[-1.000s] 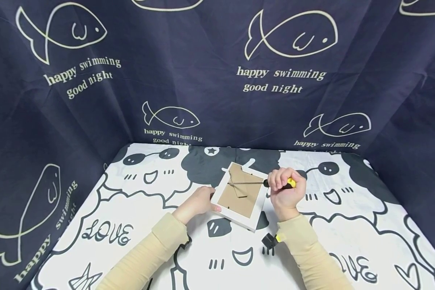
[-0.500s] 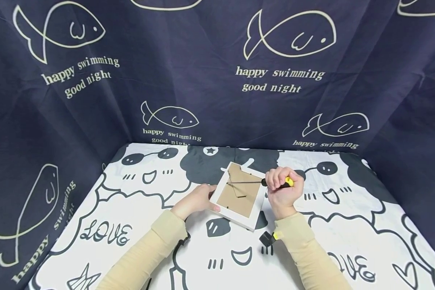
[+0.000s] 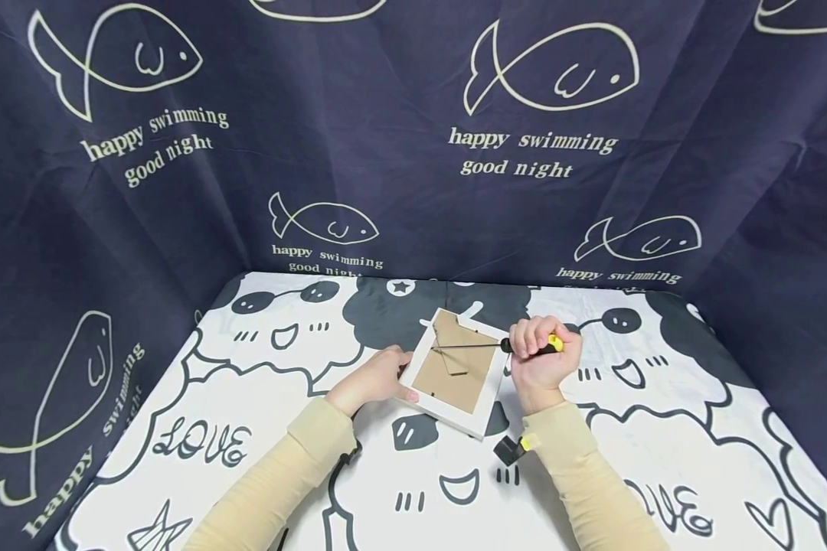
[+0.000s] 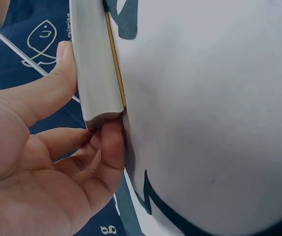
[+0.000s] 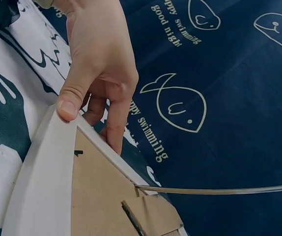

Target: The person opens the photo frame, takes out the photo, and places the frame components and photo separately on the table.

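Item under inspection: a white rectangular picture frame, seen back side up, set askew near the middle of the worktop. Its back is closed by a flat brown board panel, which carries a hinged brown board support leg. A small black metal tab stands at the panel's margin.

The left hand grips the frame by its left side near a corner: thumb on the back face, other fingers curled around and beneath the edge. The right hand has its fingers clamped round the handle of a yellow-and-black screwdriver with a slender metal shaft. The shaft crosses above the panel, its tip at the inner left edge of the frame; whether it bears on a tab there cannot be told.

Judged from this position, the step in hand is working the tip at the panel's margin. The next move appears to call for firm bracing by the left hand and small, controlled pressure, to avoid a slip across the panel.

Surroundings: a black-and-white cartoon-print cloth covers the worktop; a dark blue fish-print curtain hangs behind.
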Demonstrator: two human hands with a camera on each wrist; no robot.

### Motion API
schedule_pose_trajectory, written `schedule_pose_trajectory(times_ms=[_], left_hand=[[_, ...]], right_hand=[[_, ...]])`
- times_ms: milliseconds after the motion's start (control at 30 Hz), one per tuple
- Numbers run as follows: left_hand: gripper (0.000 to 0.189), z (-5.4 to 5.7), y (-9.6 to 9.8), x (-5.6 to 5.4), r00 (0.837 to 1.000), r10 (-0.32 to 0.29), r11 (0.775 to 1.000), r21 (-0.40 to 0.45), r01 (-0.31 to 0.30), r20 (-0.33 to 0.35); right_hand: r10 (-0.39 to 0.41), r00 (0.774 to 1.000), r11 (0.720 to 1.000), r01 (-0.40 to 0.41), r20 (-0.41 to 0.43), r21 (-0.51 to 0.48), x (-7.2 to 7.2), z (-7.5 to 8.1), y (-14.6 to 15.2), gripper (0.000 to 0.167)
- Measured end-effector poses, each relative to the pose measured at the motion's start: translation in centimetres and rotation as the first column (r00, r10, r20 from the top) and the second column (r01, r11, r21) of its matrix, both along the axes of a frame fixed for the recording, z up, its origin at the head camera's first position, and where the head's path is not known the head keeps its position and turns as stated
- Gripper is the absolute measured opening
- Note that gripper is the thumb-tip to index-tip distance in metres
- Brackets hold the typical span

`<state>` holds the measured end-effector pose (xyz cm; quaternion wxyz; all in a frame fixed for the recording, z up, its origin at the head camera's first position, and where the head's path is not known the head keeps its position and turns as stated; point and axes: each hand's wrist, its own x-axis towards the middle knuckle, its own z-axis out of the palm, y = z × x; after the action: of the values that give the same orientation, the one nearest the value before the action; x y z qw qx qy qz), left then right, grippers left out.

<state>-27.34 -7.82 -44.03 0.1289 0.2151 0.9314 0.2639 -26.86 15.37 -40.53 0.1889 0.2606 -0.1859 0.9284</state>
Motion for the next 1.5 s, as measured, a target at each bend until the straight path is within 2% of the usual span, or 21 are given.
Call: schedule_pose_trajectory(times_ms=[267,400,467,633,767,933,1067,1267,1400,1500], left_hand=[[0.073,0.4,0.0,0.3,1.000,-0.019,1.000,-0.012,0.019,-0.006],[0.072,0.3,0.0,0.3,1.000,-0.028,1.000,-0.008,0.028,-0.012],[0.072,0.3,0.0,0.3,0.999,-0.030,1.000,-0.004,0.030,-0.016],[0.074,0.4,0.1,0.3,0.999,-0.029,1.000,0.000,0.029,-0.023],[0.076,0.1,0.0,0.1,0.999,-0.033,0.999,-0.007,0.033,-0.029],[0.076,-0.2,-0.2,-0.1,0.998,-0.045,0.999,-0.008,0.044,-0.047],[0.076,-0.1,-0.2,0.0,0.999,-0.023,1.000,-0.004,0.023,-0.038],[0.078,0.0,-0.1,0.1,1.000,0.013,1.000,0.004,-0.013,-0.010],[0.078,0.1,-0.1,0.1,1.000,0.019,1.000,0.004,-0.019,-0.002],[0.075,0.0,0.1,0.1,1.000,0.022,1.000,0.005,-0.022,0.000]], right_hand=[[-0.007,1.000,0.998,0.006,0.024,0.056,-0.3,1.1,-1.5,0.033],[-0.033,0.998,0.992,0.025,0.059,0.126,-0.6,2.1,-2.8,0.034],[-0.068,0.995,0.981,0.054,0.071,0.186,-0.8,2.8,-3.6,0.033],[-0.182,0.981,0.929,0.147,0.073,0.340,-1.5,4.3,-5.6,0.035],[-0.203,0.974,0.900,0.146,0.098,0.412,-2.1,5.2,-7.1,0.038],[-0.180,0.970,0.892,0.091,0.162,0.442,-2.6,6.0,-8.2,0.039],[-0.174,0.969,0.892,0.079,0.177,0.444,-2.9,6.2,-8.1,0.039],[-0.161,0.968,0.934,0.086,0.194,0.346,-2.9,5.7,-6.3,0.038],[-0.128,0.980,0.937,0.070,0.150,0.342,-2.5,5.3,-5.2,0.037],[-0.106,0.992,0.903,0.070,0.062,0.423,-2.1,5.1,-4.7,0.037]])
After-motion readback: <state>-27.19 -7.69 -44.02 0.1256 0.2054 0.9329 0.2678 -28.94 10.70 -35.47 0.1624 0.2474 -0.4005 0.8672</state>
